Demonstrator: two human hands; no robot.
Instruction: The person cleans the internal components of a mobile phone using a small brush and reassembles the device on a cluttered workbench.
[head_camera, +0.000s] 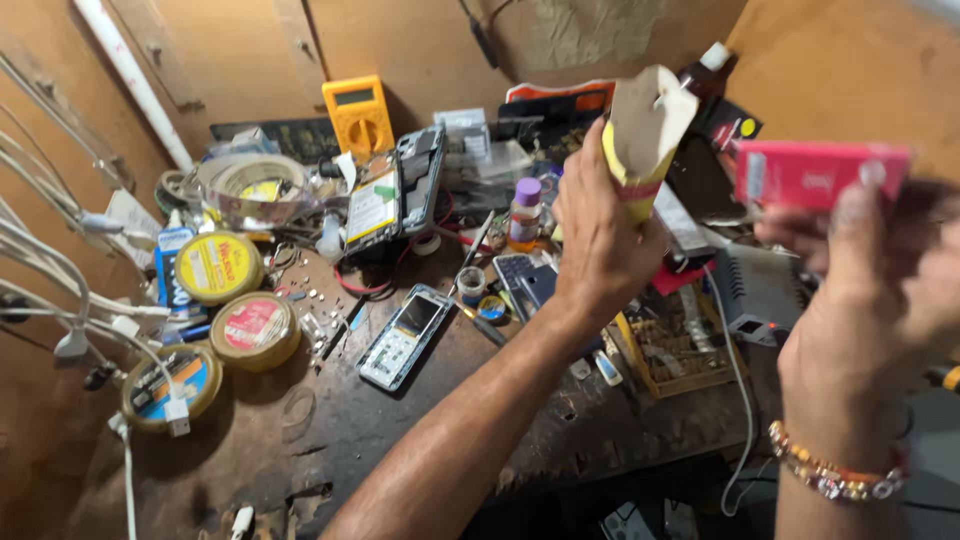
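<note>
While the fingers (590, 175) of the left hand (600, 240) wrap closed around a yellow-and-red paper packet (645, 135) with a torn-open, cream-coloured top, the right hand (880, 290) pinches a small pink box (815, 172) between thumb and fingertips, blurred at the edge of the view. Both things are held up in the air above the table (400, 430), well apart from each other, the packet over the middle and the box to its right. The work looks to be at a sorting or opening stage, both items lifted clear and neither yet set down; judged from this, the next move calls for a steady left grip so the open packet stays upright. Below lie an opened keypad phone (405, 338), a yellow multimeter (358, 113), three round tins (218, 268), a small purple-capped bottle (525, 212) and a wooden tray of parts (672, 352). White cables (60, 270) hang at the left.
</note>
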